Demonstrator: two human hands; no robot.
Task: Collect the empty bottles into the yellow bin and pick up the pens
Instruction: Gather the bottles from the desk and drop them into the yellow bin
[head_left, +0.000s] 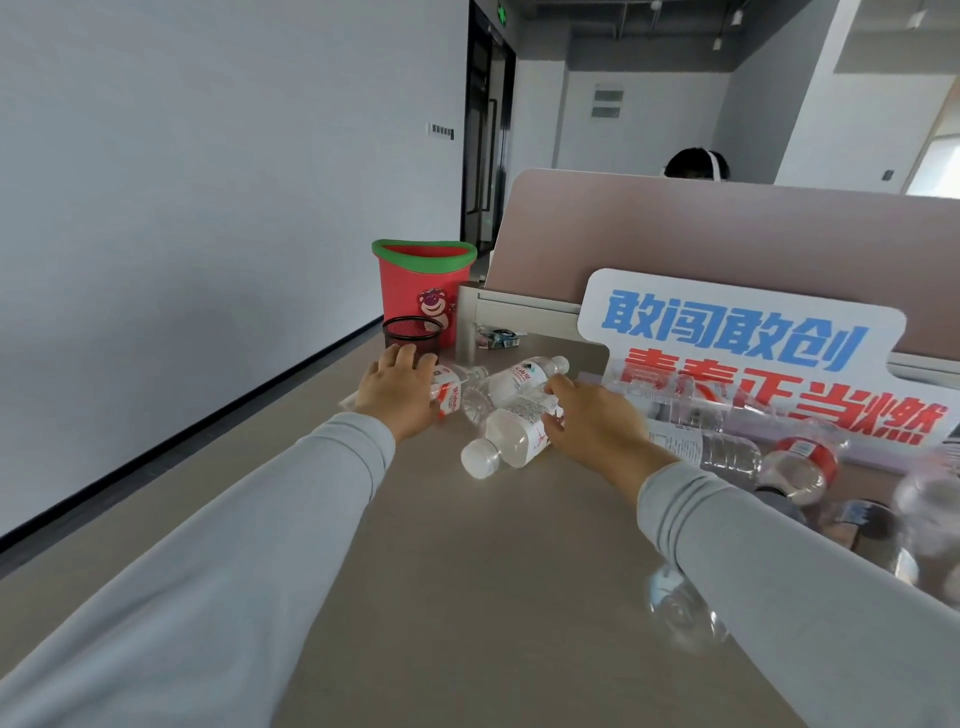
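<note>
Both hands reach out over the surface toward a cluster of clear plastic bottles lying on their sides. The left hand lies palm-down over a bottle with a red and white label, fingers spread loosely across it, and whether the grip has closed on it cannot be told. The right hand rests against the side of a white-capped bottle, fingers curled at its label but not yet wrapped round it. A third bottle lies between and just beyond the two hands. More bottles lie to the right, among them a clear ribbed one, one with a red label, and a blurred one near the right sleeve. The task looks barely begun: every bottle in view is on the surface, none sits in a bin, and no yellow bin shows; the only bin here is a red one with a green rim and a pink bear cartoon on its front. A black mesh pen cup stands just before it, and no pens can be made out. The bottle labels are too small to read. A white sign leaning at the divider reads 敢闯敢创 in blue, with red characters below that seem to say 青春正当燃.
</note>
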